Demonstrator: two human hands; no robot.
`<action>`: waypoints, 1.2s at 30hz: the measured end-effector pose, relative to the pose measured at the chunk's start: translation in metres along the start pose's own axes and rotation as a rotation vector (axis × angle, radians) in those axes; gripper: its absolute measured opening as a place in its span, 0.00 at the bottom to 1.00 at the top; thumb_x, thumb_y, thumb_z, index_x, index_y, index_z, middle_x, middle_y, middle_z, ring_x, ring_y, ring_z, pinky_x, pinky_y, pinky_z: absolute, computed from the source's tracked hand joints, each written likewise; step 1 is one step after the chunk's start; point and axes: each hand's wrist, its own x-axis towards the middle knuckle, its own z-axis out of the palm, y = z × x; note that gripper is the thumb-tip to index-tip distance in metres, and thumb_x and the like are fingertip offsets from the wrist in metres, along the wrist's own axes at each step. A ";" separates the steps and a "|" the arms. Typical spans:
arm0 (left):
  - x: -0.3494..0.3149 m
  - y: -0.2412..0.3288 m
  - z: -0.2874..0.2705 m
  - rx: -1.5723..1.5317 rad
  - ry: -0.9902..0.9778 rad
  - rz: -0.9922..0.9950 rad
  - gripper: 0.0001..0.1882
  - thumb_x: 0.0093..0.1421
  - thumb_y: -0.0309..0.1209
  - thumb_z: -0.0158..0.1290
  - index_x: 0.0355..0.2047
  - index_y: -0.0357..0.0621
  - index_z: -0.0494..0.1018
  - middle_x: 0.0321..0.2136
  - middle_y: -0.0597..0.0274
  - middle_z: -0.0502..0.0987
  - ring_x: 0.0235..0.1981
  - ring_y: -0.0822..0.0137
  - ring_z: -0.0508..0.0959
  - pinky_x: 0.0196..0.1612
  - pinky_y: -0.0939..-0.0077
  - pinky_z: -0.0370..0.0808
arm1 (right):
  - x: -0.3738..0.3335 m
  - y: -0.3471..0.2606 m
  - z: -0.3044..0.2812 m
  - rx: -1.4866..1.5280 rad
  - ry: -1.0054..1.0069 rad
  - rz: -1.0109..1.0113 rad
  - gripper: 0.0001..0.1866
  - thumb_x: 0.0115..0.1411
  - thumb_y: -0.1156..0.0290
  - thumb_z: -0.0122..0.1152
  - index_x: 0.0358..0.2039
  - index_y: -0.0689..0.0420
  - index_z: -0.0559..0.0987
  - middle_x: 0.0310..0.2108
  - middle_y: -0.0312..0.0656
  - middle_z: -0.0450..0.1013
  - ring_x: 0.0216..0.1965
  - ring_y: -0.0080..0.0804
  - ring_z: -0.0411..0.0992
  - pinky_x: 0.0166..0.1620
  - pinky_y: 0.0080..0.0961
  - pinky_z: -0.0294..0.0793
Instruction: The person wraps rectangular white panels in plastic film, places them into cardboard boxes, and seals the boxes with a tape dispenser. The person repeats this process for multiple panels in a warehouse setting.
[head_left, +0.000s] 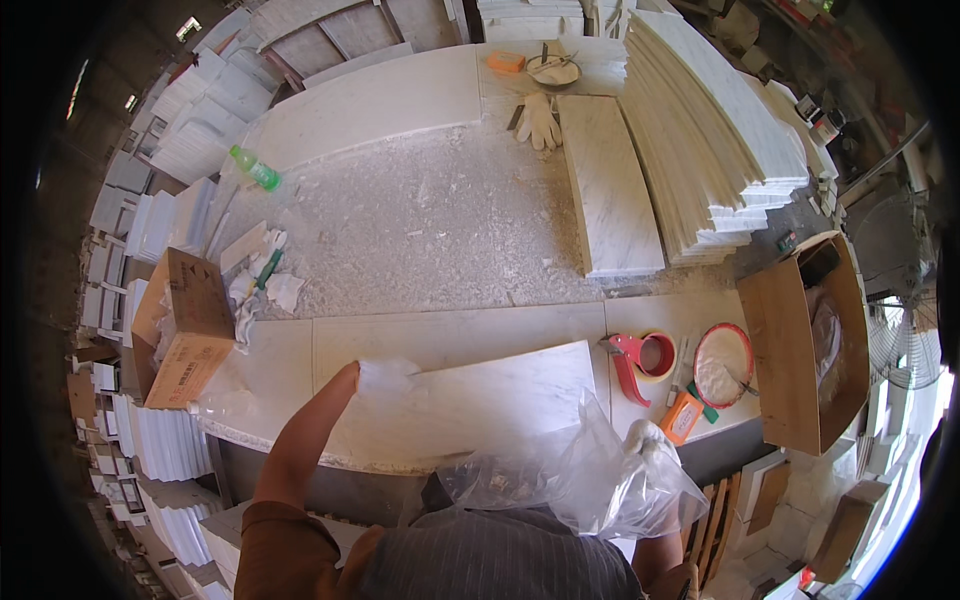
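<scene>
A white marble slab [500,395] lies at an angle across the near worktop. My left hand [385,378], in a white glove, is at the slab's far left edge. Blur hides its fingers, so I cannot make out whether it grips the slab. Close to my body on the right, my right hand [646,438], also gloved in white, is closed on a clear plastic bag [580,480]. The bag hangs crumpled in front of my chest and covers part of the slab's near right side.
Right of the slab are a red tape dispenser [630,365], an orange box [682,418] and a red-rimmed bowl [724,366]. Cardboard boxes [190,325] [785,340] flank the worktop. Beyond lie a green bottle [256,168], a spare glove [540,122] and stacked marble slabs [690,140].
</scene>
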 end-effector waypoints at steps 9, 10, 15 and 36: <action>-0.017 0.065 -0.020 0.168 0.639 0.102 0.21 0.59 0.46 0.59 0.37 0.38 0.77 0.37 0.56 0.80 0.41 0.65 0.77 0.46 0.69 0.72 | -0.011 0.076 0.020 0.115 0.206 -0.011 0.15 0.69 0.62 0.54 0.46 0.61 0.74 0.26 0.29 0.66 0.24 0.17 0.64 0.29 0.19 0.65; -0.027 0.077 -0.029 0.210 0.816 0.203 0.21 0.59 0.47 0.59 0.37 0.38 0.77 0.39 0.57 0.80 0.42 0.65 0.77 0.48 0.70 0.72 | -0.007 0.089 0.018 0.118 0.239 -0.039 0.15 0.69 0.61 0.53 0.47 0.60 0.73 0.25 0.29 0.65 0.24 0.17 0.63 0.28 0.19 0.65; -0.095 0.127 -0.022 -0.458 0.448 0.538 0.57 0.47 0.65 0.63 0.67 0.41 0.56 0.66 0.40 0.59 0.66 0.49 0.62 0.59 0.57 0.71 | 0.019 0.117 0.040 -0.039 0.381 -0.092 0.16 0.71 0.58 0.50 0.51 0.56 0.72 0.25 0.28 0.64 0.25 0.21 0.64 0.29 0.22 0.67; -0.057 0.085 0.121 -0.643 0.889 0.413 0.05 0.63 0.29 0.58 0.31 0.43 0.75 0.25 0.73 0.70 0.25 0.83 0.68 0.25 0.82 0.66 | 0.010 0.183 0.112 0.107 0.145 0.202 0.24 0.65 0.58 0.61 0.55 0.57 0.69 0.40 0.41 0.70 0.42 0.31 0.70 0.45 0.36 0.75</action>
